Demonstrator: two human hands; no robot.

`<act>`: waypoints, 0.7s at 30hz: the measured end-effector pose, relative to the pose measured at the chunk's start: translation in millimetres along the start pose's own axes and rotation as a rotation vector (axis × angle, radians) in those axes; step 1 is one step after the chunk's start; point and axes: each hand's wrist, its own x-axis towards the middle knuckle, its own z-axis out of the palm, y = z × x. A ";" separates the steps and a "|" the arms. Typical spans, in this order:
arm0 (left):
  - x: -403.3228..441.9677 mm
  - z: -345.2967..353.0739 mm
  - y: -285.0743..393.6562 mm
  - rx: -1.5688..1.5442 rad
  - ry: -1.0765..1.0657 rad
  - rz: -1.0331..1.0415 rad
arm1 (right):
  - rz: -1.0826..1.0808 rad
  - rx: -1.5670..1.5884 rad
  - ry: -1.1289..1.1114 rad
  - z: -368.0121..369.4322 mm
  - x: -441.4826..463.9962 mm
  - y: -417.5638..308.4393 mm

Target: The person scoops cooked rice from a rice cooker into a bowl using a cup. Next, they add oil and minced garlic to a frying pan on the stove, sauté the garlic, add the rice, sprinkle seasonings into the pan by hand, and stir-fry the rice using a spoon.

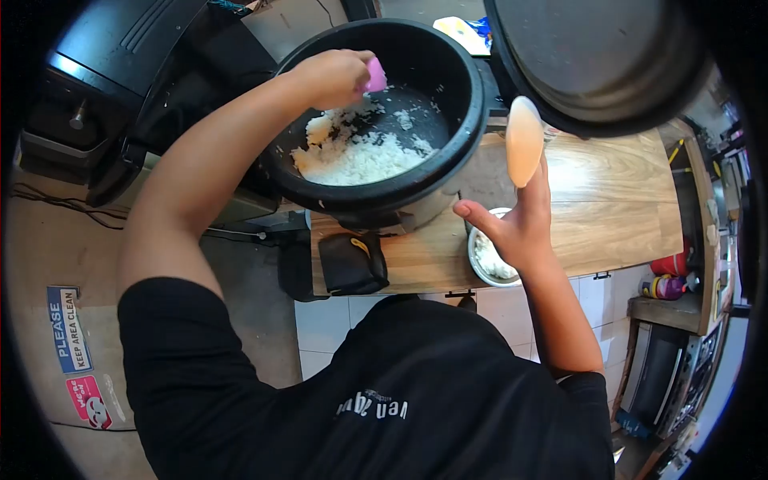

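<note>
My left hand [340,78] reaches over the rim of a large dark rice cooker pot [436,60], its fingers closed on a small pink object [375,75] mostly covered by the hand; its kind is unclear. White cooked rice [364,160] is heaped in the near part of the pot, with grains stuck to its base. My right hand [520,220] is raised to the right of the pot with the thumb stretched out. In front of its fingers stands a pale oval rice paddle [525,142], its grip hidden. Below that hand is a bowl [498,282] of rice.
The cooker's lid [600,64] stands raised at the upper right. A black pouch [353,264] lies at the front edge of the wooden table [612,200]. Bottles [668,286] stand on a shelf at the right. A black appliance [152,56] is at the upper left.
</note>
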 end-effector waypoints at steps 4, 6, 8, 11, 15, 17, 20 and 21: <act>0.0 17.4 -5.5 0.179 -0.338 -0.115 | -0.037 -0.141 -0.065 30.4 23.8 3.0; -9.2 31.7 -5.3 0.133 -0.660 -0.321 | 0.048 -0.168 -0.094 38.0 28.5 3.2; -24.7 33.5 -3.0 0.032 -0.643 -0.341 | 0.093 -0.172 -0.108 38.3 28.6 3.8; -34.3 15.8 17.2 -0.240 -0.455 -0.422 | 0.096 -0.165 -0.098 39.0 33.9 -0.8; -16.8 10.6 36.3 -0.472 -0.409 -0.450 | 0.114 -0.184 -0.116 39.6 34.7 -2.9; -6.1 6.0 48.4 -0.508 -0.424 -0.428 | 0.123 -0.199 -0.129 38.9 36.9 -3.3; -4.9 13.1 56.4 -0.567 -0.403 -0.403 | 0.115 -0.230 -0.149 38.0 37.7 -2.1; -7.7 13.0 60.3 -0.592 -0.364 -0.323 | 0.114 -0.230 -0.153 37.8 37.8 -1.9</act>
